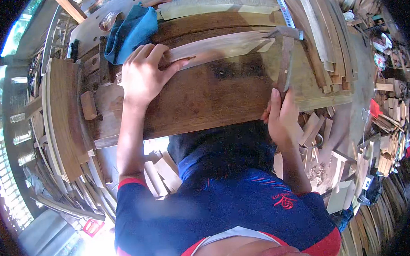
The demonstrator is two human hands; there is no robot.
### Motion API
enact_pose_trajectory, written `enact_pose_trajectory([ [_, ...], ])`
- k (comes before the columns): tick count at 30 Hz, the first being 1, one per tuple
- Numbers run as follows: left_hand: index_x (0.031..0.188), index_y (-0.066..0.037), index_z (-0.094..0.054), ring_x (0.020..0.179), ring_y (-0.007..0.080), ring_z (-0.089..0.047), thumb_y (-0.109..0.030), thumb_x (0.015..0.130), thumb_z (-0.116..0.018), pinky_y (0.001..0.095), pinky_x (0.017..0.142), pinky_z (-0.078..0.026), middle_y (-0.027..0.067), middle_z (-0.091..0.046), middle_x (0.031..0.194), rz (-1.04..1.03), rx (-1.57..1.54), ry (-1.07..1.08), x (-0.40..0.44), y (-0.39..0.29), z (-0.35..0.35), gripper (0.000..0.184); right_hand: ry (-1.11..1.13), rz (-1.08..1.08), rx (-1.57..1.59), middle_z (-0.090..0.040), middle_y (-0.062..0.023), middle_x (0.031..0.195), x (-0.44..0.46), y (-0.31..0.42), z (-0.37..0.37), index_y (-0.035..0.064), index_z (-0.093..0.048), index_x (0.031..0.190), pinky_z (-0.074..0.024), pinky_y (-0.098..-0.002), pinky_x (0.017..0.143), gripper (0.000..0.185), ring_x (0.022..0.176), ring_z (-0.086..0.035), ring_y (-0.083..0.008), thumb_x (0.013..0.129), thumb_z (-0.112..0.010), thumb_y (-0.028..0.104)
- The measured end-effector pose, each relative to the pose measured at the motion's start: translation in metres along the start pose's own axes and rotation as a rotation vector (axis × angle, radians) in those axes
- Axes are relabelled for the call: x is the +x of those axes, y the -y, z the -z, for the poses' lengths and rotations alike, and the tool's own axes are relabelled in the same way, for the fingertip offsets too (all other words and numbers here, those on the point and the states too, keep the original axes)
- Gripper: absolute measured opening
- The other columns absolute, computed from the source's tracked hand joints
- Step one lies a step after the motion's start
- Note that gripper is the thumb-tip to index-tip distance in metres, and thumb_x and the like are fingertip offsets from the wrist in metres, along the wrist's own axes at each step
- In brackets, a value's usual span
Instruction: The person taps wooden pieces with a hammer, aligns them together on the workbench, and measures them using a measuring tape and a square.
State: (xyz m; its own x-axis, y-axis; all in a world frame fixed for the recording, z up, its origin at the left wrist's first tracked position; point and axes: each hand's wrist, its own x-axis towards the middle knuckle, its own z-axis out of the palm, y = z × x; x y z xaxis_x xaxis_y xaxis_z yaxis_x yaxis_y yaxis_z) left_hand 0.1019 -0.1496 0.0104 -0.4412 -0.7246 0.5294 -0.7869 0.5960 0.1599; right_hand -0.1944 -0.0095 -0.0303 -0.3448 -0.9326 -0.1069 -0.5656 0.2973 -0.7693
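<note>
My left hand [145,73] is wrapped over the near-left end of a pale, slightly curved wooden slat [220,49] on the brown workbench [185,101]. In my right hand [282,113] is the wooden handle of a hammer [286,56], held upright from the bench's front edge. The hammer's metal head is at the slat's right end; whether it touches the wood I cannot tell. A split or notch shows in the slat near the head. Just behind my left hand lies a crumpled blue cloth [134,30].
Long boards are stacked at the bench's right side [322,36] and left side [62,116]. A measuring tape [282,5] lies at the back. A small wood block [88,105] sits near the left edge. Offcuts and timber [388,143] crowd the floor.
</note>
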Motion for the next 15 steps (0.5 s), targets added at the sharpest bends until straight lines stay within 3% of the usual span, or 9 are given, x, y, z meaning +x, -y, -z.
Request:
enact_pose_trajectory([
  [2, 0.088, -0.007, -0.068, 0.071, 0.0279, -0.066, -0.039, 0.075, -0.086, 0.0401, 0.067, -0.054, 0.0072, -0.065, 0.076, 0.011, 0.005, 0.021, 0.0, -0.001, 0.001, 0.039, -0.023, 0.041, -0.144, -0.061, -0.0158, 0.068, 0.001, -0.001, -0.003, 0.0001, -0.049, 0.119, -0.0477, -0.049, 0.061, 0.039, 0.064, -0.063, -0.0356, 0.107, -0.046, 0.037],
  [4, 0.088, -0.007, -0.069, 0.071, 0.028, -0.066, -0.039, 0.076, -0.086, 0.0401, 0.067, -0.054, 0.0071, -0.065, 0.076, 0.02, 0.002, 0.007, -0.001, -0.002, 0.001, 0.038, 0.016, 0.007, -0.16, -0.067, -0.0229, 0.075, 0.002, 0.004, -0.003, -0.0007, -0.05, 0.123, -0.0495, -0.0585, 0.07, 0.044, 0.074, -0.067, -0.0472, 0.107, -0.046, 0.04],
  [6, 0.087, -0.008, -0.068, 0.071, 0.0272, -0.066, -0.041, 0.075, -0.085, 0.0395, 0.066, -0.054, 0.0062, -0.065, 0.076, 0.022, 0.012, -0.01, -0.001, -0.002, 0.0, 0.039, 0.12, -0.101, -0.047, -0.068, -0.0256, 0.081, 0.004, 0.017, 0.005, -0.0011, -0.048, 0.126, -0.0501, -0.0584, 0.071, 0.046, 0.078, -0.067, -0.0484, 0.106, -0.045, 0.041],
  [9, 0.085, -0.01, -0.067, 0.07, 0.0254, -0.066, -0.048, 0.075, -0.083, 0.0387, 0.065, -0.056, 0.0041, -0.065, 0.075, 0.009, 0.033, -0.019, -0.001, -0.002, -0.001, 0.042, 0.108, -0.092, -0.082, -0.06, -0.0097, 0.061, 0.004, 0.029, 0.009, -0.0026, -0.047, 0.114, -0.0486, -0.0368, 0.051, 0.037, 0.054, -0.064, -0.0208, 0.109, -0.044, 0.034],
  [11, 0.085, -0.011, -0.067, 0.069, 0.0253, -0.066, -0.048, 0.076, -0.082, 0.0389, 0.064, -0.056, 0.0038, -0.065, 0.074, 0.005, 0.039, -0.006, -0.001, -0.002, 0.001, 0.041, 0.052, -0.031, -0.218, -0.06, -0.0107, 0.06, 0.005, 0.019, 0.007, -0.0033, -0.047, 0.114, -0.0486, -0.0389, 0.052, 0.037, 0.054, -0.064, -0.0234, 0.109, -0.045, 0.033],
  [15, 0.086, -0.011, -0.067, 0.067, 0.0255, -0.065, -0.05, 0.078, -0.08, 0.0391, 0.064, -0.055, 0.0037, -0.064, 0.071, 0.015, 0.048, 0.016, -0.001, -0.002, 0.002, 0.042, 0.125, -0.11, -0.305, -0.064, -0.0336, 0.088, 0.01, 0.025, 0.013, -0.006, -0.043, 0.129, -0.0491, -0.0601, 0.072, 0.051, 0.082, -0.063, -0.0522, 0.107, -0.044, 0.039],
])
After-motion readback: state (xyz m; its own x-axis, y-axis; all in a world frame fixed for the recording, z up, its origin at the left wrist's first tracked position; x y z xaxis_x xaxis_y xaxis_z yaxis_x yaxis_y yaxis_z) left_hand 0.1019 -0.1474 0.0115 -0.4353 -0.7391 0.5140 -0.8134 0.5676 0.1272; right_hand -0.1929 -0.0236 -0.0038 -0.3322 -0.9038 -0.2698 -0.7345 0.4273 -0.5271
